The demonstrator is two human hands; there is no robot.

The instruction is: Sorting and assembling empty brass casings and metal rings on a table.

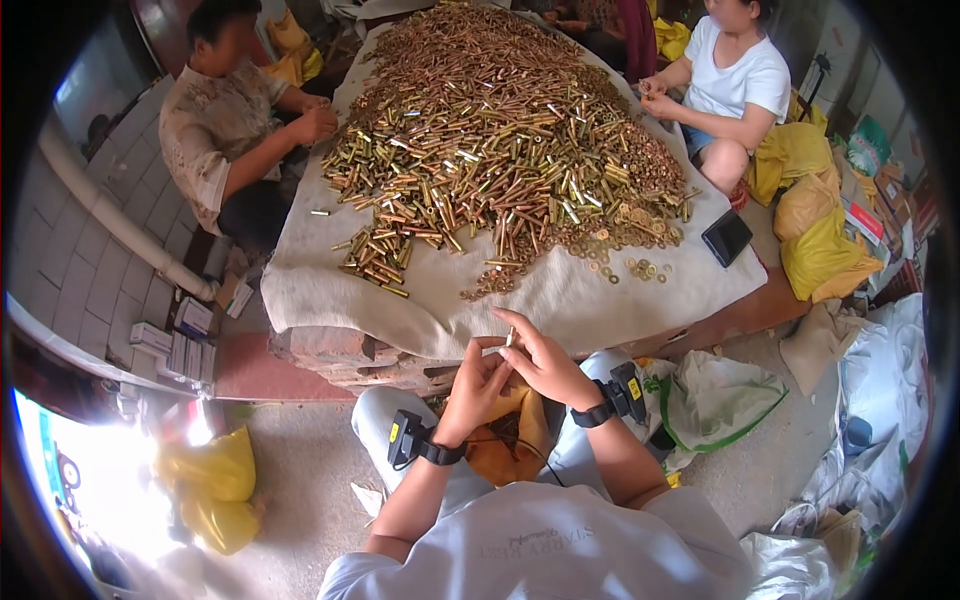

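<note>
In front of the table edge, my left hand (476,388) and my right hand (548,368) meet with fingertips pinched together. Between them a small, pale brass-coloured metal rod (511,337) stands roughly upright; its finer shape is too small to tell. Just beyond my fingers, a cluster of small copper-coloured rings or nuts (490,284) lies on the pale cloth (350,300). Farther back rises a large heap of brass- and copper-coloured rods and tubes (480,150). Flat round washers (640,222) are spread along its right front side.
A black phone (727,238) lies at the cloth's right corner. People sit at the left (225,130) and right (735,90) sides, handling small pieces. Yellow sacks (815,235) stand on the right, white sacks (720,400) nearby. Between my knees hangs a yellow-brown bag (500,465).
</note>
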